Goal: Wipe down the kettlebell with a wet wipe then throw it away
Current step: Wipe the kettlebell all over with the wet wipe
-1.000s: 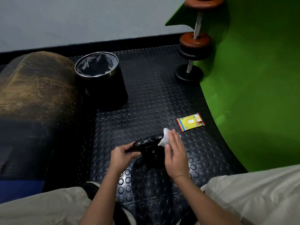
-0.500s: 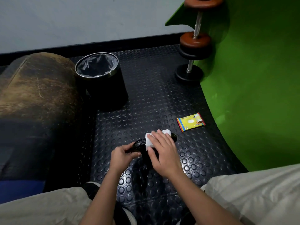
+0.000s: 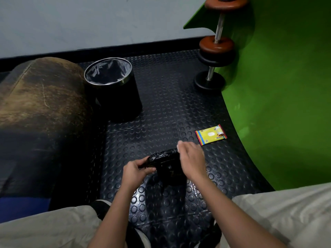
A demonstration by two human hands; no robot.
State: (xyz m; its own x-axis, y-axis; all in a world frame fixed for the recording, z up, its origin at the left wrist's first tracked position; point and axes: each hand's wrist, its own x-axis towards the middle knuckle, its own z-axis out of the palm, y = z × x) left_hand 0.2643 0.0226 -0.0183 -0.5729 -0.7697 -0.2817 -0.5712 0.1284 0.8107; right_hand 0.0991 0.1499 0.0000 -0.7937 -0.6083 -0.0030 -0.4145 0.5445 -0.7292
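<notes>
Since half a second earlier the right hand (image 3: 192, 159) had swept the wet wipe (image 3: 179, 146), pinched under blurred fingers, toward the far end of the handle while the left hand (image 3: 134, 170) gripped the floor-standing kettlebell (image 3: 166, 165), so still mid-wipe, bin (image 3: 114, 90) next.

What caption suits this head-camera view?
Left hand steadies the kettlebell while right hand wipes it with a wet wipe.
</notes>
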